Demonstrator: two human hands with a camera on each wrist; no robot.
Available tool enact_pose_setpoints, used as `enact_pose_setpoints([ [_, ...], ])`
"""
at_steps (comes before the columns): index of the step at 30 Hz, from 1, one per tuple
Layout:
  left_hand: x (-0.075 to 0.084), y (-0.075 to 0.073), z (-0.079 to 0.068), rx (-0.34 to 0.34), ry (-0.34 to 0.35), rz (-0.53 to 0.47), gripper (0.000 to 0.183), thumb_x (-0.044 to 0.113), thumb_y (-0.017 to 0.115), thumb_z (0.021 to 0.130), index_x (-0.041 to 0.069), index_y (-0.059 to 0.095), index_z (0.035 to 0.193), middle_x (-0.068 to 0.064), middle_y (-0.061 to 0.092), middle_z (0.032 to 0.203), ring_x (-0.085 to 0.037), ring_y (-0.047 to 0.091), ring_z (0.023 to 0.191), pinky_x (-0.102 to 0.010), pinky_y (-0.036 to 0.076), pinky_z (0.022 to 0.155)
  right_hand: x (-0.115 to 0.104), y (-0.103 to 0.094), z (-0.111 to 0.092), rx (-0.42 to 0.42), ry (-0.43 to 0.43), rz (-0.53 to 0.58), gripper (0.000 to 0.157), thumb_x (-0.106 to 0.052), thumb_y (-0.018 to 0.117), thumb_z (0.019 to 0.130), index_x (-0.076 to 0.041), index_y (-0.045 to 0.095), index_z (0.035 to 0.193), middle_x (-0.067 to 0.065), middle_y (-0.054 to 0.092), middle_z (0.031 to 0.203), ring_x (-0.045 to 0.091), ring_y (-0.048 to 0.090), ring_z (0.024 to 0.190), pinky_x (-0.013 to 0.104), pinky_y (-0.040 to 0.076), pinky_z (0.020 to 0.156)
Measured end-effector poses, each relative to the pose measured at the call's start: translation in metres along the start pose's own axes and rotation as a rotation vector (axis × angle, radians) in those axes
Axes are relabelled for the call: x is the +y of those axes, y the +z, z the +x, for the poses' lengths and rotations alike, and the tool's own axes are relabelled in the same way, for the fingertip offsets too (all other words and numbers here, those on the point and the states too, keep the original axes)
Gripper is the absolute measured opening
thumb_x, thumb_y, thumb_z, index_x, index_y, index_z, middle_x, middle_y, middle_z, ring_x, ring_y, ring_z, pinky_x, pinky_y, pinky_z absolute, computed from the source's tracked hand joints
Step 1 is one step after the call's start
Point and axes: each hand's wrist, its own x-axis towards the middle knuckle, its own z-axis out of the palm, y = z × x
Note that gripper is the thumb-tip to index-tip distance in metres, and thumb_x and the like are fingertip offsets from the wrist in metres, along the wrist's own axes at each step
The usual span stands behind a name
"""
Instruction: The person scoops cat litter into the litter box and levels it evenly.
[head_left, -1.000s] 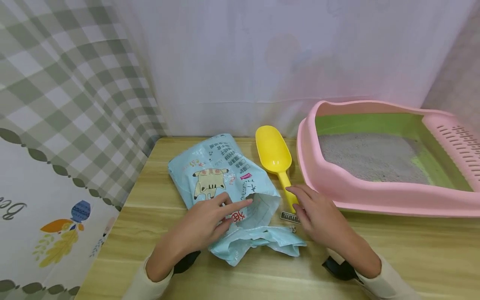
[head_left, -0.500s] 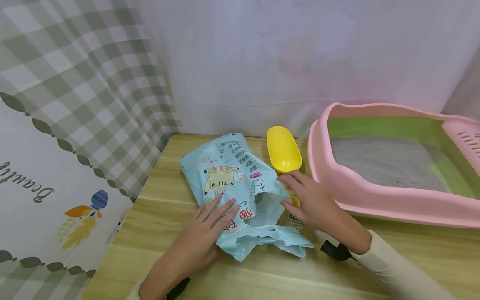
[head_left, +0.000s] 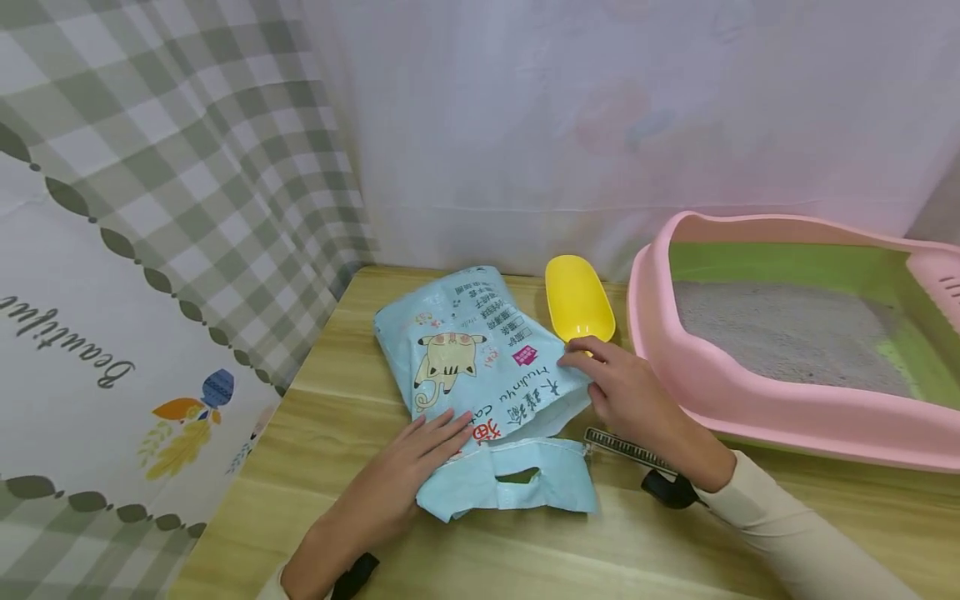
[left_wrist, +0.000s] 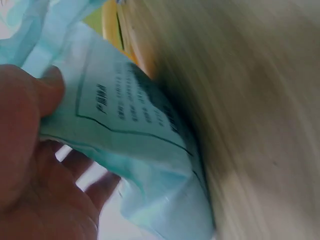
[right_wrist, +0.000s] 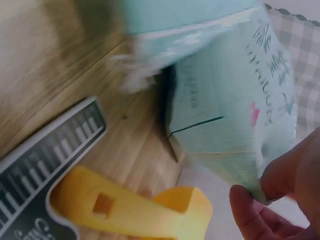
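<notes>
A light blue cat litter bag (head_left: 457, 350), printed with a cartoon cat, lies on the table in the head view. Its mouth faces the near right, and a torn strip with a handle slot (head_left: 517, 475) folds out below it. My left hand (head_left: 408, 467) lays its fingers over the bag's lower left side. The left wrist view shows the thumb and fingers on either side of the bag's edge. My right hand (head_left: 637, 396) pinches the right corner of the bag's mouth between thumb and finger, plainly visible in the right wrist view. The bag's inside is hidden.
A yellow scoop (head_left: 577, 300) lies behind my right hand, its handle mostly covered in the head view. To the right stands a pink litter box (head_left: 750, 383) holding grey litter. A dark strip with pale bars (head_left: 626, 447) lies under my right wrist. Curtains hang behind and left.
My right hand has moved from the scoop handle to the bag's mouth corner and drawn it flatter. My left hand has settled onto the bag's side. The slotted strip has unfolded towards me.
</notes>
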Motion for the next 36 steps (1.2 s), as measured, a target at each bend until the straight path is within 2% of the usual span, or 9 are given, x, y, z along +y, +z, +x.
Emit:
enact_pose_setpoints([
  [4, -0.007, -0.004, -0.007, -0.006, -0.012, -0.111, 0.105, -0.035, 0.054, 0.069, 0.009, 0.052, 0.164, -0.004, 0.050, 0.169, -0.034, 0.047, 0.155, -0.050, 0.035, 0.126, 0.008, 0.000, 0.001, -0.033, -0.099, 0.002, 0.048, 0.020, 0.064, 0.080, -0.006, 0.081, 0.116, 0.009, 0.077, 0.130, 0.031, 0.067, 0.099, 0.040, 0.056, 0.076],
  [7, -0.011, -0.006, -0.010, 0.000, -0.039, -0.235, 0.095, -0.030, 0.061, 0.079, 0.010, 0.052, 0.164, -0.004, 0.052, 0.168, -0.034, 0.047, 0.155, -0.040, 0.028, 0.129, 0.011, -0.002, 0.003, -0.084, -0.130, 0.020, 0.043, 0.018, 0.064, 0.084, -0.005, 0.082, 0.116, 0.009, 0.079, 0.127, 0.029, 0.065, 0.096, 0.040, 0.056, 0.077],
  [11, -0.018, -0.009, -0.011, -0.005, -0.114, -0.418, 0.087, -0.029, 0.058, 0.086, 0.011, 0.054, 0.163, -0.004, 0.054, 0.166, -0.034, 0.048, 0.154, -0.026, 0.025, 0.127, 0.010, -0.010, 0.004, -0.223, -0.031, 0.077, 0.040, 0.008, 0.059, 0.094, -0.006, 0.080, 0.124, 0.008, 0.077, 0.134, 0.033, 0.070, 0.117, 0.051, 0.058, 0.095],
  [14, -0.024, -0.013, -0.010, -0.021, -0.185, -0.509, 0.080, -0.028, 0.050, 0.089, 0.007, 0.056, 0.161, -0.005, 0.056, 0.163, -0.031, 0.050, 0.152, -0.021, 0.028, 0.123, 0.007, -0.015, 0.005, -0.290, 0.056, 0.113, 0.046, 0.005, 0.058, 0.092, -0.005, 0.076, 0.133, 0.009, 0.075, 0.134, 0.030, 0.069, 0.115, 0.050, 0.058, 0.094],
  [20, -0.034, -0.025, -0.003, -0.037, -0.375, -0.655, 0.032, 0.005, 0.051, 0.115, 0.001, 0.070, 0.140, -0.005, 0.072, 0.132, -0.015, 0.063, 0.119, -0.030, 0.049, 0.105, 0.005, -0.012, 0.012, -0.206, 0.104, 0.093, 0.027, 0.005, 0.074, 0.097, -0.008, 0.076, 0.121, 0.006, 0.078, 0.113, 0.026, 0.070, 0.094, 0.046, 0.059, 0.082],
  [26, -0.044, -0.033, 0.009, -0.042, -0.601, -0.858, 0.047, 0.016, 0.049, 0.117, -0.005, 0.044, 0.160, -0.018, 0.052, 0.159, -0.028, 0.047, 0.143, -0.040, 0.040, 0.116, 0.002, 0.000, 0.031, -0.164, 0.244, 0.062, 0.008, -0.010, 0.067, 0.109, -0.007, 0.074, 0.110, 0.003, 0.073, 0.091, 0.030, 0.067, 0.084, 0.049, 0.055, 0.078],
  [30, -0.052, -0.033, 0.020, 0.014, -0.750, -0.987, 0.041, 0.015, 0.050, 0.117, -0.010, 0.052, 0.150, -0.017, 0.060, 0.143, -0.020, 0.059, 0.123, -0.036, 0.050, 0.104, 0.003, 0.012, 0.047, -0.163, 0.355, 0.042, 0.014, -0.014, 0.061, 0.113, -0.005, 0.069, 0.106, 0.003, 0.059, 0.077, 0.030, 0.060, 0.075, 0.048, 0.050, 0.071],
  [32, -0.055, -0.032, 0.026, 0.043, -0.798, -0.944, 0.036, 0.017, 0.054, 0.116, -0.010, 0.063, 0.138, -0.012, 0.068, 0.126, -0.016, 0.064, 0.108, -0.034, 0.054, 0.094, 0.004, 0.017, 0.054, -0.150, 0.406, 0.059, 0.012, -0.016, 0.062, 0.113, -0.005, 0.064, 0.109, 0.003, 0.053, 0.071, 0.030, 0.057, 0.069, 0.047, 0.048, 0.068],
  [36, -0.057, -0.027, 0.034, 0.084, -0.835, -0.657, 0.027, 0.021, 0.063, 0.112, -0.004, 0.073, 0.115, -0.008, 0.069, 0.099, -0.020, 0.063, 0.091, -0.038, 0.054, 0.084, 0.009, 0.026, 0.061, -0.098, 0.440, 0.101, 0.018, -0.014, 0.068, 0.110, -0.006, 0.055, 0.121, 0.003, 0.048, 0.063, 0.028, 0.051, 0.057, 0.044, 0.044, 0.061],
])
